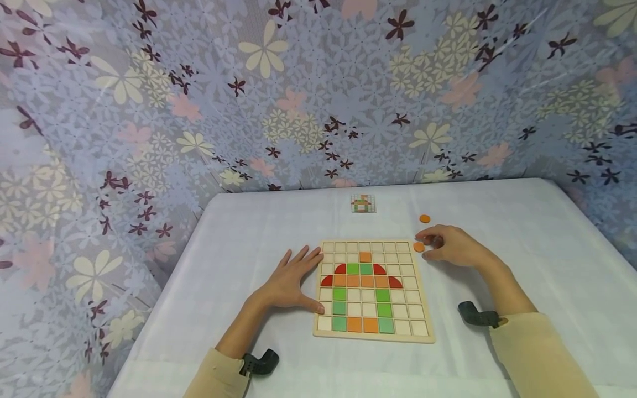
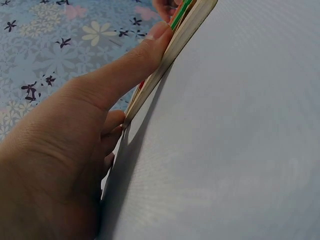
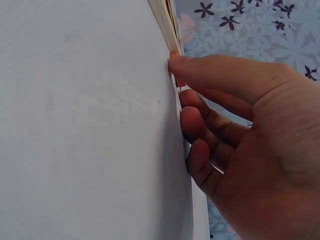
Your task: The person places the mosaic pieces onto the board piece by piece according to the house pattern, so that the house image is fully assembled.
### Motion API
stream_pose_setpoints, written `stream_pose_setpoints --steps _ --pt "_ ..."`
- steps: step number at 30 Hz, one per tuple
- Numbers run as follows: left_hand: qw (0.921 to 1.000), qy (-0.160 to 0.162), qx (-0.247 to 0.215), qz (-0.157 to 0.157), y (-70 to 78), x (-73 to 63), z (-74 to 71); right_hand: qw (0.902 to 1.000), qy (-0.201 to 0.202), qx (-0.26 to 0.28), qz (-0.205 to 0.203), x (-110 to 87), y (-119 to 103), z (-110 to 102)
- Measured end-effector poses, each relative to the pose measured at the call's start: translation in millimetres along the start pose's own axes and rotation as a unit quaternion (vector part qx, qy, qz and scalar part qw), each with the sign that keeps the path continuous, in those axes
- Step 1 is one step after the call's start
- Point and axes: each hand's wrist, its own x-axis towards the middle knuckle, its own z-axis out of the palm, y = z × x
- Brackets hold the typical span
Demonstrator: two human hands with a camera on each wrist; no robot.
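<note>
A light wooden grid board (image 1: 428, 326) lies on the white cloth, filled in places with red, orange and green pieces. My left hand (image 1: 291, 282) is spread at its left side, with the thumb and fingertips touching the edge; the left wrist view shows the thumb (image 2: 145, 50) against the frame. Just right of the board, my right hand (image 1: 455, 246) has its thumb and index finger around an orange disc (image 1: 419, 247), pinching it by its sides. In the right wrist view the thumb tip covers part of that disc (image 3: 179, 81); the other fingers are curled.
A second orange disc (image 1: 424, 219) lies farther back on the cloth. Behind the board is a small pattern card (image 1: 363, 203) with a similar coloured figure. A flowered curtain (image 1: 308, 99) hangs behind the table (image 1: 249, 221).
</note>
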Motion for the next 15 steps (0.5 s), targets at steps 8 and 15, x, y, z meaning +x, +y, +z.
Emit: stream_pose_setpoints --steps 8,15 --pt "1.0 0.001 0.004 -0.003 0.5 0.0 -0.4 0.9999 0.002 0.004 0.014 -0.6 -2.5 0.6" --pt "0.9999 -0.001 0.008 -0.01 1.4 0.0 0.9 0.9999 0.003 -0.002 0.011 -1.0 -2.7 1.5"
